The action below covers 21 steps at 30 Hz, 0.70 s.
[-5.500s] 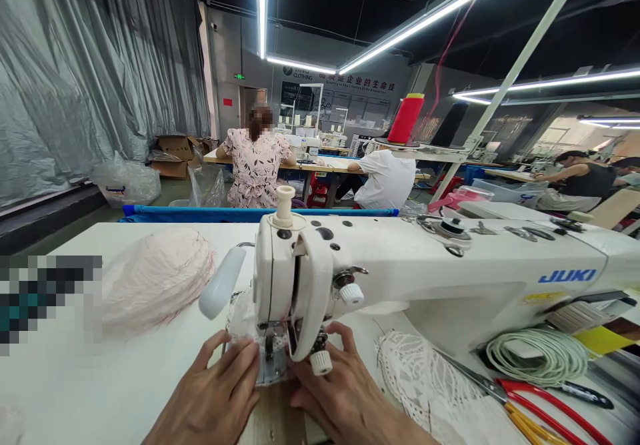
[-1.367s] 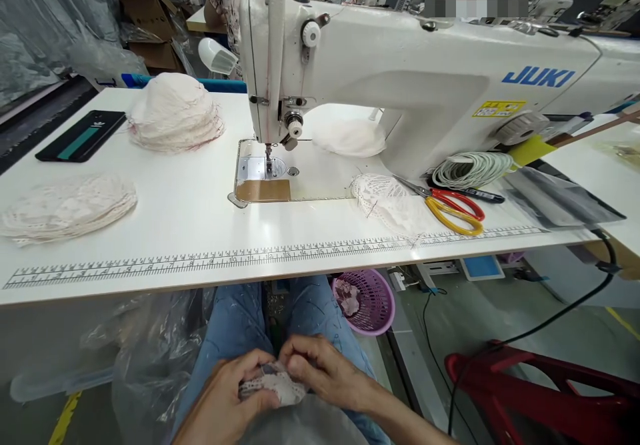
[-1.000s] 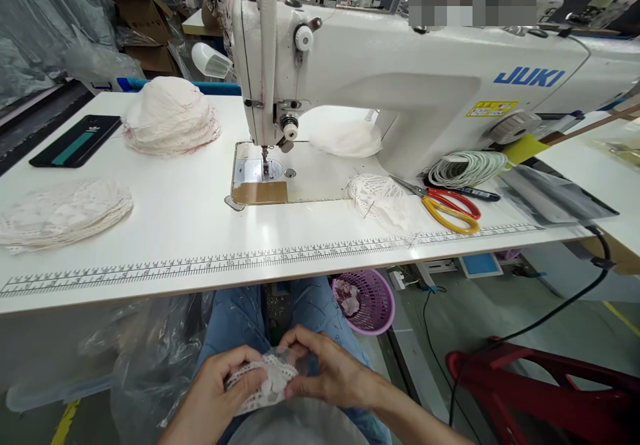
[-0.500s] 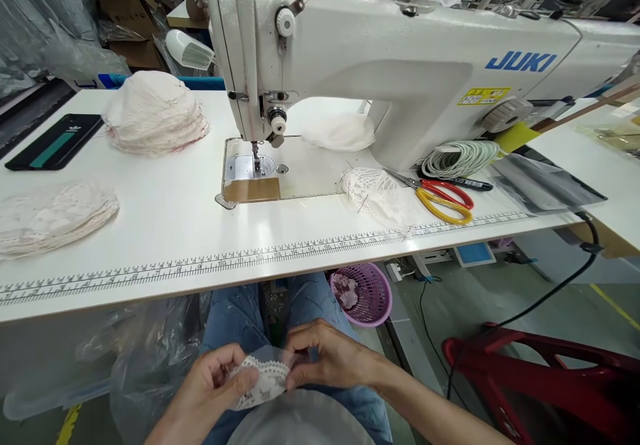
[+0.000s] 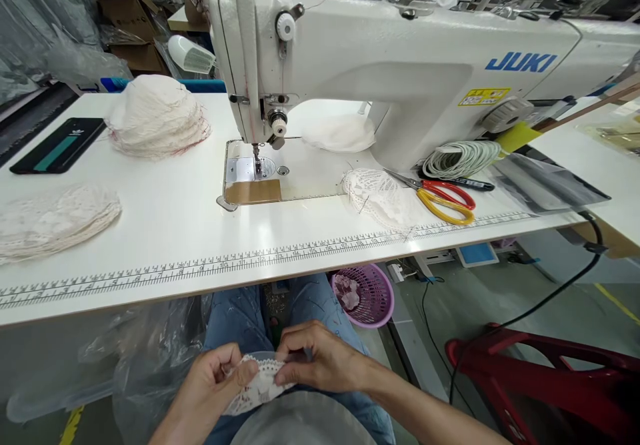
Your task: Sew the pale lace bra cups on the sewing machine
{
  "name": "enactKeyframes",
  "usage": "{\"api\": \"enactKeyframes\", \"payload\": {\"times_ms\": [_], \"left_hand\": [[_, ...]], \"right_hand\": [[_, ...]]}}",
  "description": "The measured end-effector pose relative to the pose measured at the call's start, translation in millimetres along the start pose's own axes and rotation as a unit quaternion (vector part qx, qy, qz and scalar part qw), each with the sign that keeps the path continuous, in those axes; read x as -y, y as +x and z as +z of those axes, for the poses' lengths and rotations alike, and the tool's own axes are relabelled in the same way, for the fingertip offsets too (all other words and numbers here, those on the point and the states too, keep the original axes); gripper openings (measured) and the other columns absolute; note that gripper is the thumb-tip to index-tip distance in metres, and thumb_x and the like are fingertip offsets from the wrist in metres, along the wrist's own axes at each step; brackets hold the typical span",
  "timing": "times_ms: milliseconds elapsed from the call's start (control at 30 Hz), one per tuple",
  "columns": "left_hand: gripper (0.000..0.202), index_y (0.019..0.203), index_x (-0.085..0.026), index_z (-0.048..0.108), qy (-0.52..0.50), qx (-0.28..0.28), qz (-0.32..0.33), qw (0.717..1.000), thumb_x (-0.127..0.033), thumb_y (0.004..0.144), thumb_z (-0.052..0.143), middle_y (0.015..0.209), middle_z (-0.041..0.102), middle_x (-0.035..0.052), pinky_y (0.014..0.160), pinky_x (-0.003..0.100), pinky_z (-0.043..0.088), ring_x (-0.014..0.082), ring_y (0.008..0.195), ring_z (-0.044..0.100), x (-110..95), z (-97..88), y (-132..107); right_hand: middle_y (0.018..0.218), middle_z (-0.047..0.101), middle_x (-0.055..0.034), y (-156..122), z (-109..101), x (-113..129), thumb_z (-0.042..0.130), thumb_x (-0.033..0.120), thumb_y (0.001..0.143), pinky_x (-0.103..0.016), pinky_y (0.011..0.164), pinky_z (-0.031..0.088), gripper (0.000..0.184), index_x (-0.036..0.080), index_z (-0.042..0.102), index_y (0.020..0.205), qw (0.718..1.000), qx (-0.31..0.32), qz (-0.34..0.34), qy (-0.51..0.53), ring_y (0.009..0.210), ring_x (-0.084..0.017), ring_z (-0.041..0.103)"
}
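Over my lap, below the table edge, I hold a small piece of white lace fabric (image 5: 261,385) with a scalloped edge and a sheer layer along its top. My left hand (image 5: 213,381) pinches its left side between thumb and fingers. On the right side, my right hand (image 5: 317,358) grips the edge with thumb and fingertips. Directly below the lace is a round, greyish, translucent surface (image 5: 303,421); what it belongs to I cannot tell. A white sewing machine (image 5: 370,51) stands on the table beyond my hands, its presser foot (image 5: 257,161) over the needle plate.
Stacked white fabric pieces (image 5: 157,115) and a lace stack (image 5: 55,221) lie left, near a black phone-like object (image 5: 57,145). Scissors (image 5: 445,205) rest beside lace pieces (image 5: 380,198) on the right. A purple basket (image 5: 383,298) and red stool (image 5: 540,378) stand below.
My right hand has shifted slightly left, closer to my left hand, along the lace's upper edge. The lace sits a little more bunched between them. My left hand keeps its grip.
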<state>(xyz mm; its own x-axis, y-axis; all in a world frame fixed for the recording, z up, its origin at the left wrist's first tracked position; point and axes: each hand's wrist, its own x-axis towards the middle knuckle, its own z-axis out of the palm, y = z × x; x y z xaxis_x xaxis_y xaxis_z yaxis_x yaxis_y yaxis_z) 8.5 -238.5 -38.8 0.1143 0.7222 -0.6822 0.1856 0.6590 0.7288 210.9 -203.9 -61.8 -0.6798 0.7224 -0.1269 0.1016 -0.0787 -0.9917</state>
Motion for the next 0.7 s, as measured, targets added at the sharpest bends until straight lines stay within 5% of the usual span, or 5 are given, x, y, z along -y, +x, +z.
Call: {"api": "enactKeyframes", "payload": {"times_ms": [200,467,700], "left_hand": [[0.052,0.078,-0.016,0.066,-0.063,0.045,0.021,0.997,-0.060,0.052,0.077,0.070,0.062,0.0036,0.061,0.023,0.039,0.0164,0.065,0.051,8,0.0,-1],[0.046,0.057,-0.013,0.059,0.031,0.051,0.075,0.995,-0.057,0.066,0.068,0.056,0.034,-0.0046,0.050,0.021,0.021,0.0098,0.055,0.028,15,-1.8,5],[0.034,0.058,-0.013,0.065,0.073,0.047,0.118,0.989,-0.045,0.069,0.069,0.060,0.043,-0.0018,0.054,0.021,0.028,0.0120,0.059,0.036,1,-2.2,4]], "right_hand": [[0.065,0.054,0.0000,-2,-3,-6,0.063,0.044,0.079,-0.020,0.051,0.034,0.034,0.011,0.067,0.074,0.999,0.020,0.041,0.022,0.058,-0.010,0.047],[0.072,0.053,-0.0008,-6,-7,1,0.069,0.045,0.073,-0.021,0.055,0.034,0.033,0.012,0.068,0.075,0.998,0.039,0.018,0.035,0.064,-0.011,0.046],[0.065,0.051,0.0007,-4,-4,1,0.069,0.048,0.073,-0.022,0.055,0.032,0.035,0.013,0.067,0.066,0.996,0.021,0.041,0.074,0.063,-0.012,0.046]]}}
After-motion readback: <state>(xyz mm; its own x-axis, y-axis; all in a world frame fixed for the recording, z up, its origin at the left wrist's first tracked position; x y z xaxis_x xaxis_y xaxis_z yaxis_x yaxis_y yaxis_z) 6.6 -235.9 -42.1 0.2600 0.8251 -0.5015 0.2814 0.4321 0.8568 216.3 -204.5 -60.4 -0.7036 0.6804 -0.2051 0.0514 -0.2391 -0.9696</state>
